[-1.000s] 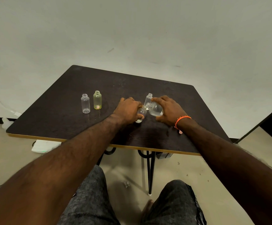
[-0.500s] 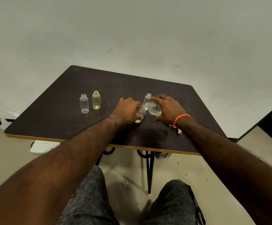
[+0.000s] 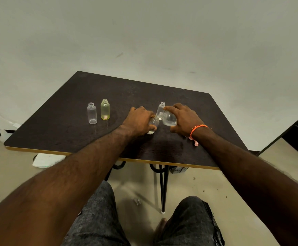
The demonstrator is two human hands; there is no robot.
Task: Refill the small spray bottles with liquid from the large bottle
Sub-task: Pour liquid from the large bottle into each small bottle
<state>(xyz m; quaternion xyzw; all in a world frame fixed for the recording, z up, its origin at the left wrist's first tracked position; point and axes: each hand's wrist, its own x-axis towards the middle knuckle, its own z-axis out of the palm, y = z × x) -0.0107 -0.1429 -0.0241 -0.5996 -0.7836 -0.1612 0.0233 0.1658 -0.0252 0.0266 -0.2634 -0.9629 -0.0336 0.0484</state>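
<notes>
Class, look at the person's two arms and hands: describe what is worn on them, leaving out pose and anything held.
Both forearms are bare, with no sleeves or gloves in view. The left hand shows no ring, watch or band. The right hand has an orange cord bracelet with dark flecks at the wrist, and a pinkish end hangs below it.

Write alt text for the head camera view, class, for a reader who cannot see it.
A seated person's right hand tips a large clear bottle toward a small clear bottle gripped by the left hand on a dark table. Another small clear bottle stands behind the hands. To the left stand an uncapped clear bottle and a yellow-green bottle.
</notes>
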